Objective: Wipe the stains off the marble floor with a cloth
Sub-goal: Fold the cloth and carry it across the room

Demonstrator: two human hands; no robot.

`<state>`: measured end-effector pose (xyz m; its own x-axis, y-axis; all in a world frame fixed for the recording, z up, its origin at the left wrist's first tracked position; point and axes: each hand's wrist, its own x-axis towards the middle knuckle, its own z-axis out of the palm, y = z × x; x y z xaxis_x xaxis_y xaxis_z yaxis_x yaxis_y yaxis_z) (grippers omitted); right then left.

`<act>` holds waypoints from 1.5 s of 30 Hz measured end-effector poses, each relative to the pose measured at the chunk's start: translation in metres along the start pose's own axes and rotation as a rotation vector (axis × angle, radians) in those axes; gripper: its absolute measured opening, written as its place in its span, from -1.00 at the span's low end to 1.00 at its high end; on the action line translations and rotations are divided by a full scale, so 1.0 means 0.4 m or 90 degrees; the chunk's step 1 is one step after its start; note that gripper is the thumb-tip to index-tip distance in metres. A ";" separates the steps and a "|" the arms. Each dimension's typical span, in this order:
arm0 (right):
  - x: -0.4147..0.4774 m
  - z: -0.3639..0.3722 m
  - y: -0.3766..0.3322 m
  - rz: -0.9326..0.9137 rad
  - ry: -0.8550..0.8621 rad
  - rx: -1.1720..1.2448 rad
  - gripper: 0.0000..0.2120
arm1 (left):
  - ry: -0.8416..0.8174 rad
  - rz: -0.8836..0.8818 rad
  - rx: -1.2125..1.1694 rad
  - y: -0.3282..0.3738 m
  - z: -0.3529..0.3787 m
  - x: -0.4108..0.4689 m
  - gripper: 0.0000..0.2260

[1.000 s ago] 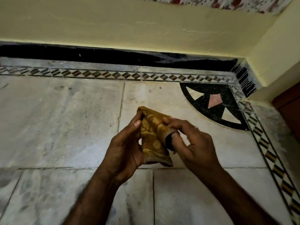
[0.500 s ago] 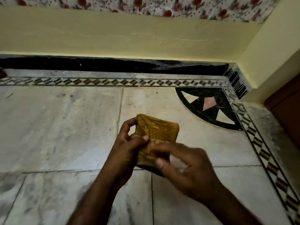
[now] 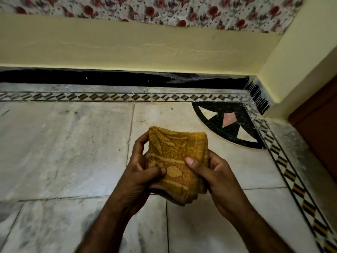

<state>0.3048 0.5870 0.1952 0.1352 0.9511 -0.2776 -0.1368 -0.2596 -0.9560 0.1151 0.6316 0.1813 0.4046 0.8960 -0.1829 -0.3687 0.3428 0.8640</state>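
A folded mustard-yellow patterned cloth is held above the floor in the middle of the view. My left hand grips its left side, thumb across the front and fingers curled behind. My right hand grips its right side with the thumb pressed on the front. Below lies the pale grey marble floor, with faint dark smudges and marks on the slabs to the left and at the near left.
A black-and-white diamond border strip runs along the far wall and down the right side. A black quarter-circle inlay fills the corner. A yellow wall with a black skirting stands behind, and a brown door at the right.
The cloth has gone from a narrow upright fold to a wider flat pad. My right hand moved from its front to its right side. The view tilted up, showing more wall.
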 end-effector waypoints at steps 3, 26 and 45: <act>0.003 0.021 0.044 0.014 -0.017 -0.060 -0.48 | 0.026 -0.008 0.013 -0.021 -0.015 0.004 -0.23; 0.184 0.244 -0.301 -0.128 0.110 -0.136 -0.43 | -0.077 0.009 0.115 0.457 -0.097 0.206 -0.10; -0.565 0.438 -1.526 -0.122 -0.038 -0.236 -0.41 | 0.028 -0.014 0.123 1.554 0.514 -0.458 -0.24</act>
<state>0.1858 0.5598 0.8582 0.0657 0.9932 -0.0959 0.2492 -0.1094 -0.9622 -0.0161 0.6226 0.8484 0.3725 0.9018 -0.2192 -0.1916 0.3058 0.9326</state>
